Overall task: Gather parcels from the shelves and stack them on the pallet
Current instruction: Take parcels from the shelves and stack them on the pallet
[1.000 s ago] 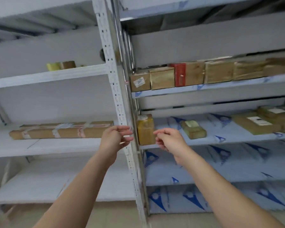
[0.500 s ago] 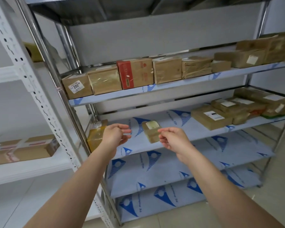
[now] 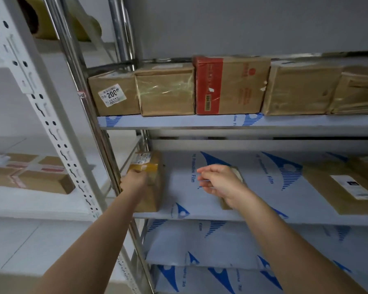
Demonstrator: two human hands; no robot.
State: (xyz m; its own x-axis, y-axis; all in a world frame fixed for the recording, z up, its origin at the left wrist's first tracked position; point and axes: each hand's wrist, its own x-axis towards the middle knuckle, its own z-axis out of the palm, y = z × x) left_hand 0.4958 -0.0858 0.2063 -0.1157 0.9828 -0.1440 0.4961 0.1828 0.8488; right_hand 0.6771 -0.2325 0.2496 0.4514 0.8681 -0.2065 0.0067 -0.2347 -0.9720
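Metal rack [image 3: 238,122]: steel posts, shelves covered in white film with blue print. Fills the centre and right of the view.

White rack [image 3: 43,115]: perforated upright, standing just left of the metal rack. Its middle shelf bears a long taped carton [image 3: 30,177]; a yellow roll [image 3: 51,24] sits higher up, partly hidden behind the posts.

Upper shelf row, metal rack, side by side and touching: labelled box [image 3: 113,94] with a white sticker, taped box [image 3: 166,92], red-and-brown box [image 3: 229,85], plain box [image 3: 300,90], and one more carton cut off by the right edge.

Middle shelf, right end: flat parcel [image 3: 340,185] with a white label, lying well apart from the hands.

Middle shelf, left end: upright parcel [image 3: 151,179], brown with yellow tape and a label on top, standing against the corner post.

Small parcel [image 3: 236,177]: mostly hidden behind the right hand; only its edges show.

Left hand [image 3: 134,181]: on the near side of the upright parcel, blurred; fingers appear to clasp it.

Right hand [image 3: 219,181]: loosely spread, fingers lightly curled, holding nothing, hovering before the small parcel.
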